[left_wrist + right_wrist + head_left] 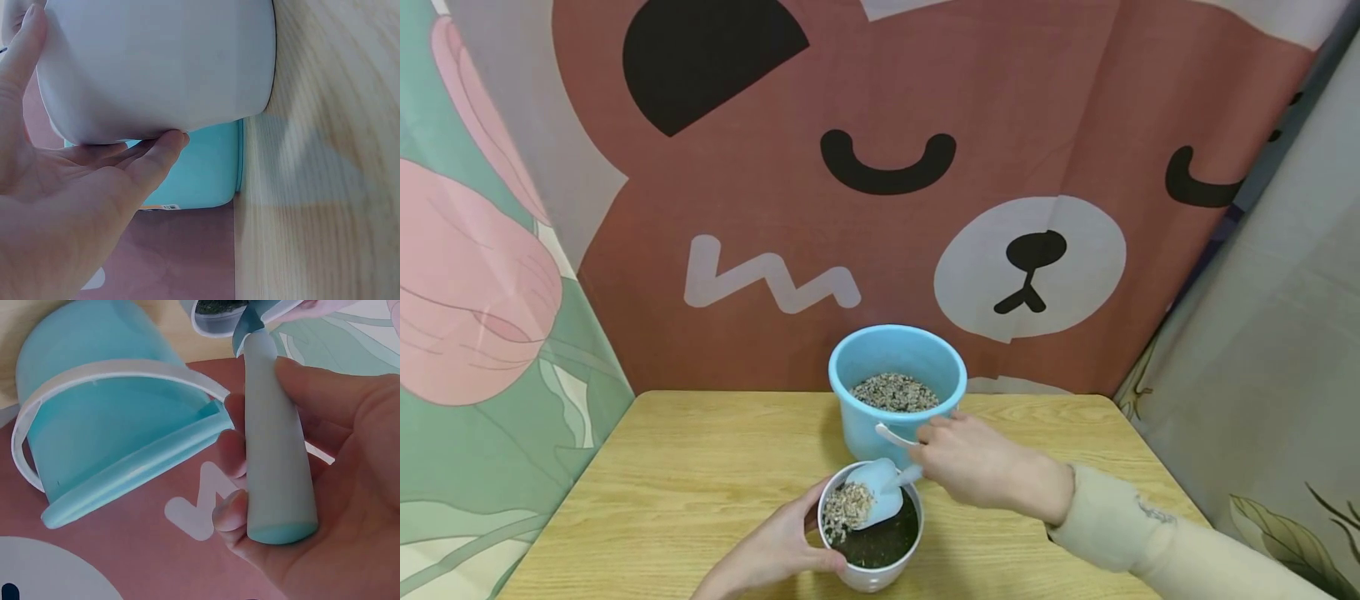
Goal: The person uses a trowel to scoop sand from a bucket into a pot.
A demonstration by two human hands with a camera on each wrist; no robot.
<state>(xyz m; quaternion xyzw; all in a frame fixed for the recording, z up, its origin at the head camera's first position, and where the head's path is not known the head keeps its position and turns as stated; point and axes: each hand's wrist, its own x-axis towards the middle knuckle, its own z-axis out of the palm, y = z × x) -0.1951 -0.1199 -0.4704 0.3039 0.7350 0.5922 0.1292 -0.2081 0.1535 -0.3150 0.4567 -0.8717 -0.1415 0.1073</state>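
Above the white pot (pixel 867 578), the right hand (pixel 973 462) grips a pale blue scoop (pixel 886 493) bearing beige grains (pixel 848 503), while the left hand (pixel 784 535) clasps the pot's side near the blue bucket (pixel 859 432).

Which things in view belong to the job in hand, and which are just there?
In the job:
white pot, in the left hand
dark soil in the pot
scoop with pale grains, in the right hand
blue bucket with greyish grains

Just there:
wooden table underneath
bear-print backdrop
floral curtain
leaf-print curtain
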